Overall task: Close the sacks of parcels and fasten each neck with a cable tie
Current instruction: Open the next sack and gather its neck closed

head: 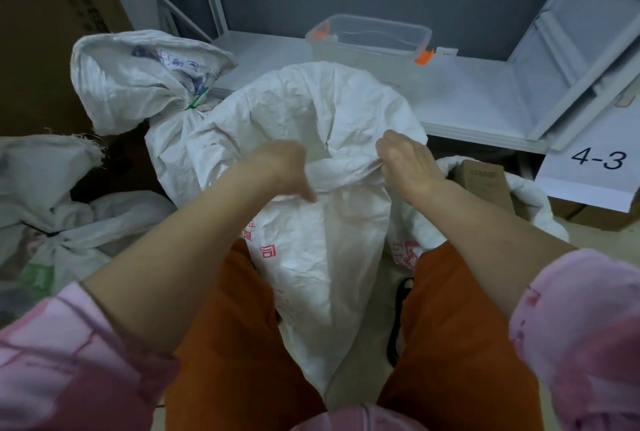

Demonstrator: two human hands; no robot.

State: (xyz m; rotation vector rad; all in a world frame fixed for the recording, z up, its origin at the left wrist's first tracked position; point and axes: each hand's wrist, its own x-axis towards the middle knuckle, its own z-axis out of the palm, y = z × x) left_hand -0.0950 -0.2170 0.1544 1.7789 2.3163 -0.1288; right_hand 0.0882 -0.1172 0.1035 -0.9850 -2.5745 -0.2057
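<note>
Grey shelf unit [460, 98] ran across the back, low deck on the far side of the sack. Brown cardboard wall [45, 32] filled the far left. White sign marked "4-3" [597, 167] hung at right, with cartons under it.

Sacks, counted: four in view. The one you worked on, the white woven sack [318, 247], stood between your knees in the orange trousers [235, 344], red print on its front, top flopped open toward the shelf. Second sack [138, 84] sat behind-left, neck already cinched with one green cable tie [198, 99]. Third sack [52, 222] lay at left, neck bound with a dark tie. Fourth, at right [530, 202], was open with a brown box [481, 181] showing inside. It sat just beside your right forearm.

One clear plastic tub [372, 40] with two orange latches sat on the shelf deck, right behind the open top.

Your left hand [280, 167] was curled round the gathered neck, thumb pointing down. Your right hand [407, 162] pinched the fabric on the other side of the neck. I couldn't tell if there was a tie on that neck.
</note>
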